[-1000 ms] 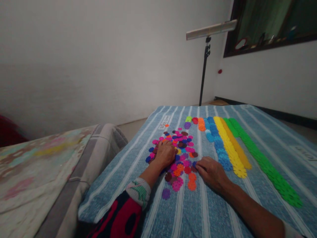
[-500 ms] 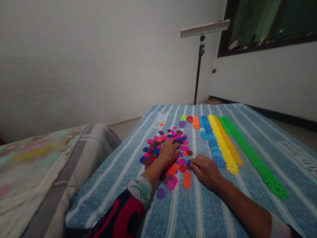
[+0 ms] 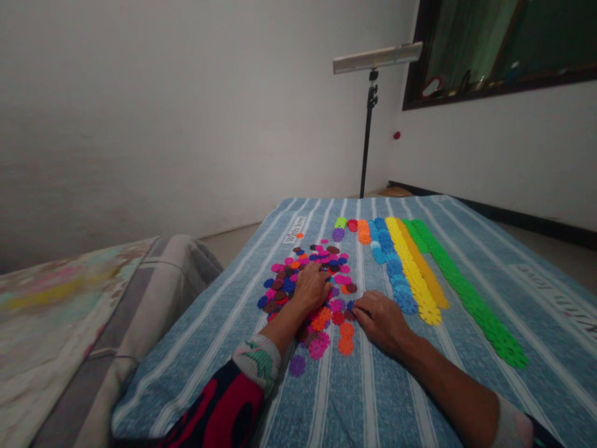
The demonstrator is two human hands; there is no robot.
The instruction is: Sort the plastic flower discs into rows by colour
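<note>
A loose pile of small flower-shaped plastic discs (image 3: 280, 287) in pink, orange, blue, purple and brown lies on a blue striped cloth (image 3: 373, 392). My left hand (image 3: 311, 286) rests on the pile, fingers curled down over the discs. My right hand (image 3: 380, 320) lies at the pile's right edge, its fingertips pinched at a dark disc. To the right run sorted rows of discs: blue (image 3: 392, 264), yellow (image 3: 413, 274), amber (image 3: 426, 269) and green (image 3: 471, 298). Short groups of orange (image 3: 362, 231), red, purple and light green discs sit at the far end.
A light bar on a black stand (image 3: 368, 124) stands beyond the cloth by the white wall. A dark-framed window (image 3: 504, 50) is at upper right. A patterned mattress and grey cushion (image 3: 153, 292) lie to the left.
The view has swung slightly right, so everything sits further left in the frame. My left hand has shifted a little across the pile. My right hand stays at the pile's right edge.
</note>
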